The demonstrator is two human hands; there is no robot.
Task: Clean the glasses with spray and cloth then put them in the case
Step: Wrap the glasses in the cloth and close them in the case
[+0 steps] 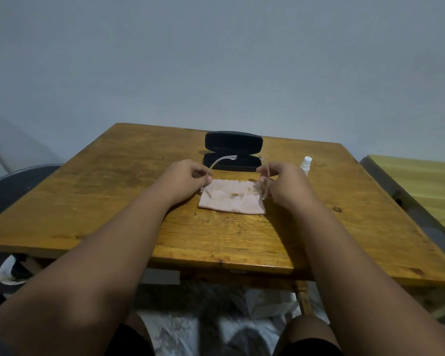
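Observation:
Clear-framed glasses hang just above a pink cloth spread flat on the wooden table. My left hand pinches the left temple arm and my right hand pinches the right one, so the arms point away from me. Behind the cloth a black glasses case stands open, its lid upright. A small white spray bottle stands to the right of my right hand, partly hidden by it. The lenses are hard to make out against the cloth.
A dark round seat sits at the left of the table. A second yellow wooden surface lies to the right. My knees and patterned fabric show below the table's front edge.

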